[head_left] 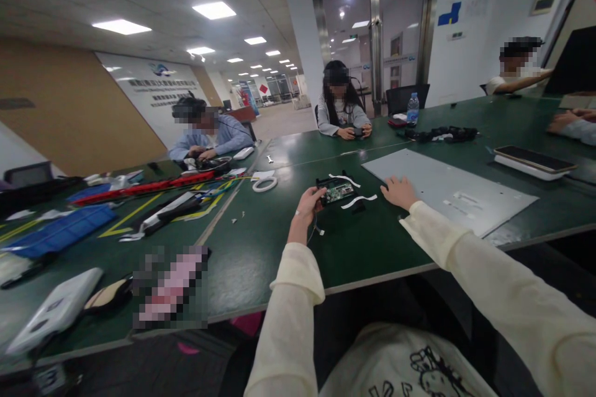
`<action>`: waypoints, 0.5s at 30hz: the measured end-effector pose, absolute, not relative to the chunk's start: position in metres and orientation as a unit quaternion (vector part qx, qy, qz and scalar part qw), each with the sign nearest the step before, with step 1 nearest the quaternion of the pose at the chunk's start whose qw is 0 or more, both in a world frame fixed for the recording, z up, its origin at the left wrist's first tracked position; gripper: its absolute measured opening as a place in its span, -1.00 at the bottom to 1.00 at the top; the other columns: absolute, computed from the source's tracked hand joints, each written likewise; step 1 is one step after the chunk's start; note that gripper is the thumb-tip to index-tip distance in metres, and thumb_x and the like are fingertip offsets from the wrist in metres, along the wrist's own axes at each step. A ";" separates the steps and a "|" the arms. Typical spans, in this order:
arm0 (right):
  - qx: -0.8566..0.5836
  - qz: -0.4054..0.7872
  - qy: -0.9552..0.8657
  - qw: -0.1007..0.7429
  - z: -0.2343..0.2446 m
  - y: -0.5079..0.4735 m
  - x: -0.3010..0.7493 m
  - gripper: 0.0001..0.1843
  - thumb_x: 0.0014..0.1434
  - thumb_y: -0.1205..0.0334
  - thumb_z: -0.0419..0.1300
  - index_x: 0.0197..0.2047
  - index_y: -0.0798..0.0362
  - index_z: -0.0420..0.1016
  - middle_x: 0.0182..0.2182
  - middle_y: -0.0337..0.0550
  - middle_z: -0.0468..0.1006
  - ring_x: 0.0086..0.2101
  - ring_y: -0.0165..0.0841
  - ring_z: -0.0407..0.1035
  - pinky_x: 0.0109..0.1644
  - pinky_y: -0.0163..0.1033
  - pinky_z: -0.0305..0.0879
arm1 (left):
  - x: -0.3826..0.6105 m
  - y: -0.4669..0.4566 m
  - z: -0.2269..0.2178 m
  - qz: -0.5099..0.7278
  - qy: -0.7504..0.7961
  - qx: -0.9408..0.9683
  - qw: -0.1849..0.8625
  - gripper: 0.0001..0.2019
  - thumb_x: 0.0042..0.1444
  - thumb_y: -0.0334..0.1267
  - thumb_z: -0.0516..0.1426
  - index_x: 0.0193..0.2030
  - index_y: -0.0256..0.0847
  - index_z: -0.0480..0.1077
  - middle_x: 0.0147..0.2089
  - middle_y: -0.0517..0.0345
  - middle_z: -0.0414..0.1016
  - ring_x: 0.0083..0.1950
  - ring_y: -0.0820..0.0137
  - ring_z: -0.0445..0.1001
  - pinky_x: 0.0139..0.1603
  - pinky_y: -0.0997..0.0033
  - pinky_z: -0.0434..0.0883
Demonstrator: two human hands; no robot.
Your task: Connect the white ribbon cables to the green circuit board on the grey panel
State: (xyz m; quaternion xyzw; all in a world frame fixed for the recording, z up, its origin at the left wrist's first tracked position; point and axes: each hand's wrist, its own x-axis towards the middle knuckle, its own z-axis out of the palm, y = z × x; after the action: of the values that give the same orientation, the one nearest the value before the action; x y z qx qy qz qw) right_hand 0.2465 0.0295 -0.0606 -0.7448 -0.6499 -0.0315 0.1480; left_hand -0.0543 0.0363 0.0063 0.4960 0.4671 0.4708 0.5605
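Close to the table's middle, my left hand [308, 206] grips the left end of a green circuit board [339, 194] with dark parts along its edge. A thin cable with a small white connector [321, 232] dangles below that hand. White ribbon strips [359, 201] lie curved beside the board, one in front and one behind. My right hand [399, 191] lies palm down with fingers spread, over the left edge of a flat grey panel [433, 183]. Nothing shows in its fingers.
A roll of white tape [264, 184] and a small wrench [270, 159] lie to the left. Farther left are a blue tray [60, 229] and a pink phone-shaped item [174, 285]. A phone [535, 159], a water bottle [413, 108] and several people surround the green table [261, 248].
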 end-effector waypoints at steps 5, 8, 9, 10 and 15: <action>-0.685 -0.031 -0.707 0.176 -0.056 0.012 0.213 -0.40 0.35 -0.09 -0.16 0.23 0.13 0.33 0.20 0.18 0.29 0.17 0.08 0.15 0.20 0.11 0.01 | -0.054 0.031 0.012 0.477 0.468 0.492 0.558 -0.73 -0.01 -0.23 0.30 -0.23 -0.23 0.34 -0.44 0.29 0.44 -0.53 0.58 0.41 -0.50 0.58 0.39; -0.623 -0.025 -0.757 0.196 -0.051 -0.003 0.196 -0.43 0.34 -0.05 -0.09 0.24 0.11 0.33 0.22 0.15 0.29 0.16 0.05 0.18 0.23 0.12 0.01 | -0.056 0.032 0.013 0.477 0.467 0.498 0.554 -0.73 -0.02 -0.24 0.31 -0.23 -0.23 0.35 -0.45 0.29 0.44 -0.55 0.59 0.39 -0.51 0.60 0.37; -0.596 -0.024 -0.776 0.204 -0.049 -0.008 0.191 -0.45 0.33 -0.03 -0.06 0.23 0.11 0.34 0.21 0.13 0.31 0.15 0.03 0.20 0.24 0.10 0.01 | -0.056 0.033 0.013 0.477 0.461 0.500 0.556 -0.72 -0.02 -0.23 0.31 -0.22 -0.23 0.35 -0.44 0.28 0.45 -0.54 0.59 0.40 -0.51 0.60 0.37; -0.565 -0.023 -0.797 0.212 -0.046 -0.014 0.187 -0.47 0.33 -0.02 -0.05 0.21 0.11 0.36 0.19 0.12 0.34 0.13 0.00 0.23 0.25 0.09 0.02 | -0.057 0.033 0.014 0.478 0.453 0.502 0.560 -0.71 -0.03 -0.23 0.31 -0.22 -0.23 0.35 -0.43 0.27 0.46 -0.53 0.58 0.41 -0.50 0.59 0.38; -0.431 -0.008 -0.873 0.228 -0.035 -0.040 0.173 -0.48 0.33 -0.03 -0.04 0.15 0.12 0.43 0.12 0.09 0.42 0.13 -0.07 0.26 0.25 0.05 0.10 | -0.054 0.030 0.023 0.489 0.418 0.509 0.572 -0.67 -0.08 -0.22 0.33 -0.22 -0.24 0.35 -0.43 0.28 0.46 -0.52 0.55 0.42 -0.51 0.59 0.39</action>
State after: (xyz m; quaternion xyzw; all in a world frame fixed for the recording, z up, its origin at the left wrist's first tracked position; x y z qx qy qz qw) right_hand 0.1727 -0.0396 -0.0348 -0.4307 -0.8731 -0.0083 0.2283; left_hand -0.0540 0.0297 0.0232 0.5088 0.4177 0.4890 0.5723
